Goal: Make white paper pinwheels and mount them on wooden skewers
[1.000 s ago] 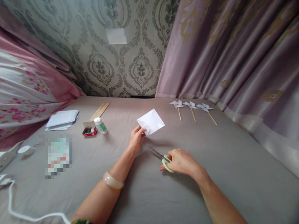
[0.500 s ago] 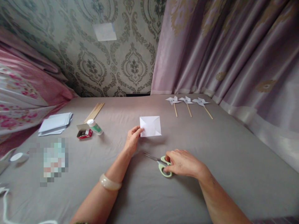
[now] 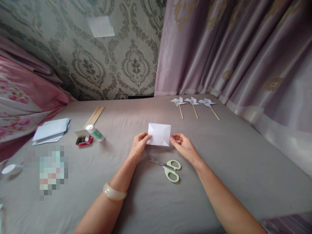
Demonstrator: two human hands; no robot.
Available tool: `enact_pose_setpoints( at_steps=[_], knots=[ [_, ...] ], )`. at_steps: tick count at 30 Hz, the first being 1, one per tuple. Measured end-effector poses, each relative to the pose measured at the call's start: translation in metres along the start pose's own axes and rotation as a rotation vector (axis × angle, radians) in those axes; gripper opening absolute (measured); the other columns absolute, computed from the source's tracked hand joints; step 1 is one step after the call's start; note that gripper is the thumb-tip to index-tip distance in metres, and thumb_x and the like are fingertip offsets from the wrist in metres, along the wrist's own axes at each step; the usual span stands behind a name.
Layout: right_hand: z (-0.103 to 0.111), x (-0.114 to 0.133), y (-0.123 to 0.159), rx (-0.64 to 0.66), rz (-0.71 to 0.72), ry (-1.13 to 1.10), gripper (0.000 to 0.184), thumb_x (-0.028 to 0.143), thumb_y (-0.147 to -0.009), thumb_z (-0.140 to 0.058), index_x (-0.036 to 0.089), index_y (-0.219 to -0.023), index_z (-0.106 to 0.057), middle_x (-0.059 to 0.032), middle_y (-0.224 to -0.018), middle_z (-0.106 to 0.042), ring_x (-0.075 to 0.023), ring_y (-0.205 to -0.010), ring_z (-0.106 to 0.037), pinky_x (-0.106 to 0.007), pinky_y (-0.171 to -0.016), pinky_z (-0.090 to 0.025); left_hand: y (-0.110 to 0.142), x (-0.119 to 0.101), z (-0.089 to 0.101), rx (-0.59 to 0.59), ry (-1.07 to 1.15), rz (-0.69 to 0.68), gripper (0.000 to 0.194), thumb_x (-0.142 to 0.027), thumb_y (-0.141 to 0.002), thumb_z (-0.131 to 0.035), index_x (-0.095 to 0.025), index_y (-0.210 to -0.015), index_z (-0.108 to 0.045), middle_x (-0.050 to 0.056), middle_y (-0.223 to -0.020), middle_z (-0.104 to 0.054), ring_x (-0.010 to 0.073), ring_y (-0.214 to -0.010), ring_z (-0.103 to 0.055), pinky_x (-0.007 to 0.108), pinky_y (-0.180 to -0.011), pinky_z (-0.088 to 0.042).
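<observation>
A white square of paper (image 3: 159,134), with diagonal lines running in from its corners, is held just above the grey sheet. My left hand (image 3: 141,143) pinches its left edge, thumb on top. At the opposite edge, my right hand (image 3: 181,144) has its thumb and fingertips on the paper, the other fingers curled. Below the paper lie scissors (image 3: 168,169) with pale green handles, their blades nearly closed and pointing left; neither hand touches them.
Three paper pinwheels (image 3: 192,102) on sticks lie at the back right. To the left are wooden sticks (image 3: 95,117), a white-capped bottle (image 3: 95,132), an open red box (image 3: 84,140) of small items, stacked paper (image 3: 51,130) and a blurred-out item (image 3: 52,170).
My right hand has let go of the scissors, leaving them on the sheet, and moved up to the paper's right edge. The paper has been turned from a diamond position to edge-level.
</observation>
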State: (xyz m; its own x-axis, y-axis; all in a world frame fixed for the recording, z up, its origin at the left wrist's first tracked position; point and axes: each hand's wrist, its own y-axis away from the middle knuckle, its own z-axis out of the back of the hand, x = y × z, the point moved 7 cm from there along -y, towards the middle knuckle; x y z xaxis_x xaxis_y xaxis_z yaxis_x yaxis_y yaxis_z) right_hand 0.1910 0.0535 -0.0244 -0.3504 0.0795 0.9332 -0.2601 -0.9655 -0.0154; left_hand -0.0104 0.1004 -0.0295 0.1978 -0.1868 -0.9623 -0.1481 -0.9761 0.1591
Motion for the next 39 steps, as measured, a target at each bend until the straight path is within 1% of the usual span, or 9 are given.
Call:
enact_pose_setpoints(
  at_steps=[3,8,12,17,25,28,31,34,39],
  knots=[
    [-0.014,-0.014,-0.004,0.058,-0.083,-0.172,0.049,0.053,-0.063,-0.064,0.015,-0.092,-0.057,-0.0073,-0.083,-0.066,-0.0129,-0.063,-0.056,-0.026,-0.058,-0.043,0.002,0.001,-0.003,0.010,-0.029,0.014,0.020,-0.031,-0.061,-0.070,-0.015,-0.074,-0.070,0.003,-0.066,-0.067,0.0151,-0.062,-0.057,0.023,-0.060,-0.041],
    [-0.016,-0.023,-0.006,0.043,-0.110,-0.204,0.042,0.049,-0.061,-0.065,0.015,-0.085,-0.056,-0.0014,-0.067,-0.061,-0.0115,-0.056,-0.053,-0.024,-0.053,-0.040,-0.001,0.001,-0.004,-0.018,-0.089,-0.035,0.021,-0.027,-0.059,-0.072,-0.015,-0.075,-0.069,0.002,-0.068,-0.067,0.0143,-0.062,-0.057,0.023,-0.061,-0.041],
    [-0.008,-0.021,-0.006,-0.027,-0.022,-0.081,0.034,0.044,-0.067,-0.061,0.016,-0.088,-0.055,-0.0027,-0.069,-0.065,-0.0132,-0.057,-0.057,-0.025,-0.057,-0.042,-0.005,0.003,0.000,-0.068,-0.193,-0.109,0.025,-0.022,-0.058,-0.071,-0.017,-0.081,-0.066,-0.002,-0.059,-0.060,0.0111,-0.053,-0.050,0.022,-0.053,-0.037],
    [-0.003,-0.018,-0.004,-0.080,0.052,0.177,0.021,0.036,-0.075,-0.056,0.018,-0.086,-0.059,-0.0044,-0.074,-0.069,-0.0147,-0.061,-0.061,-0.027,-0.061,-0.045,-0.007,0.006,0.002,-0.048,-0.311,-0.165,0.023,-0.021,-0.059,-0.069,-0.019,-0.082,-0.065,-0.003,-0.060,-0.060,0.0111,-0.053,-0.050,0.021,-0.053,-0.037],
    [-0.004,-0.015,-0.003,-0.063,0.080,0.321,0.020,0.034,-0.080,-0.055,0.019,-0.090,-0.064,-0.0043,-0.079,-0.070,-0.0147,-0.063,-0.061,-0.026,-0.063,-0.044,-0.007,0.004,0.007,-0.117,-0.401,-0.195,0.019,-0.018,-0.059,-0.069,-0.020,-0.078,-0.067,-0.001,-0.063,-0.062,0.0126,-0.057,-0.051,0.023,-0.059,-0.039],
    [-0.003,-0.014,-0.002,-0.056,0.098,0.372,0.020,0.033,-0.081,-0.054,0.018,-0.090,-0.065,-0.0051,-0.080,-0.069,-0.0155,-0.065,-0.060,-0.027,-0.065,-0.044,-0.005,-0.005,0.017,-0.224,-0.456,-0.235,0.014,-0.022,-0.064,-0.066,-0.019,-0.078,-0.068,0.001,-0.067,-0.064,0.0138,-0.061,-0.054,0.025,-0.062,-0.040],
    [0.001,-0.006,0.000,-0.089,0.174,0.462,0.020,0.029,-0.083,-0.052,0.017,-0.090,-0.066,-0.0077,-0.088,-0.068,-0.0171,-0.071,-0.061,-0.028,-0.069,-0.045,-0.002,-0.018,0.034,-0.361,-0.466,-0.304,0.012,-0.028,-0.070,-0.062,-0.018,-0.075,-0.066,0.002,-0.070,-0.064,0.0155,-0.068,-0.056,0.026,-0.066,-0.041],
    [0.000,0.007,0.005,-0.086,0.302,0.520,0.020,0.025,-0.086,-0.050,0.018,-0.093,-0.067,-0.0093,-0.099,-0.065,-0.0195,-0.085,-0.061,-0.030,-0.076,-0.046,0.003,-0.032,0.058,-0.543,-0.450,-0.382,0.017,-0.033,-0.073,-0.059,-0.017,-0.077,-0.064,0.002,-0.072,-0.063,0.0155,-0.070,-0.057,0.026,-0.068,-0.042],
    [-0.018,0.023,0.015,0.051,0.577,0.589,0.024,0.018,-0.088,-0.048,0.019,-0.100,-0.068,-0.0075,-0.110,-0.066,-0.0226,-0.105,-0.055,-0.035,-0.093,-0.043,0.015,-0.048,0.108,-0.885,-0.416,-0.478,0.016,-0.027,-0.074,-0.055,-0.015,-0.083,-0.058,0.000,-0.073,-0.055,0.0143,-0.069,-0.053,0.028,-0.070,-0.043]
  ],
)
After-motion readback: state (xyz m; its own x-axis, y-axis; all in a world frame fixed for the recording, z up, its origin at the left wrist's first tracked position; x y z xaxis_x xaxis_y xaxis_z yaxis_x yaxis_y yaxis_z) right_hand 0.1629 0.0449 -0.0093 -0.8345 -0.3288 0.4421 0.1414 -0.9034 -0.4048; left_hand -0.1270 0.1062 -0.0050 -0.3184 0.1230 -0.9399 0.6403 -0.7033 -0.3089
